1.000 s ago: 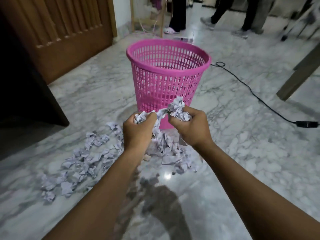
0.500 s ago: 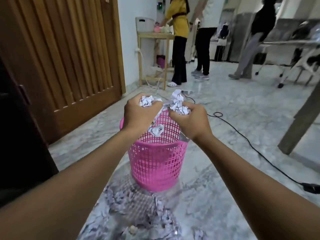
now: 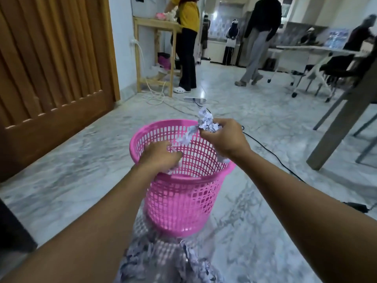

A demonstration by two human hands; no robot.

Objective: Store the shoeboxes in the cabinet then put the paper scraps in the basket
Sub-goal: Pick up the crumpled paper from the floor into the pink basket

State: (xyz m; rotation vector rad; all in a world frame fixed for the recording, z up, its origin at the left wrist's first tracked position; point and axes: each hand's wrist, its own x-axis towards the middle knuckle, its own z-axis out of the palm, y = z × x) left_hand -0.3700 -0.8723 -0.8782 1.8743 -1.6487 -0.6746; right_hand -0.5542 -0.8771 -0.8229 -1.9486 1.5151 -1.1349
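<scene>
A pink plastic basket (image 3: 183, 205) stands on the marble floor in front of me. My left hand (image 3: 161, 158) is lowered into its mouth with the fingers curled round white paper scraps (image 3: 175, 167) that show beneath it. My right hand (image 3: 221, 138) hovers over the far right of the rim and grips a crumpled wad of paper scraps (image 3: 206, 121), with a strip hanging down toward the basket. More scraps lie in a blurred pile (image 3: 163, 262) on the floor, close in front of the basket. No shoeboxes are in view.
A wooden door (image 3: 51, 68) fills the left. A dark cabinet edge (image 3: 12, 231) sits at the lower left. A black cable (image 3: 275, 158) runs across the floor on the right, near a table leg (image 3: 342, 123). People stand by a wooden shelf (image 3: 157, 58) at the back.
Both hands rose from the floor pile with scraps to above the basket. My left hand has since dropped into the basket's mouth, while the right stays above the rim.
</scene>
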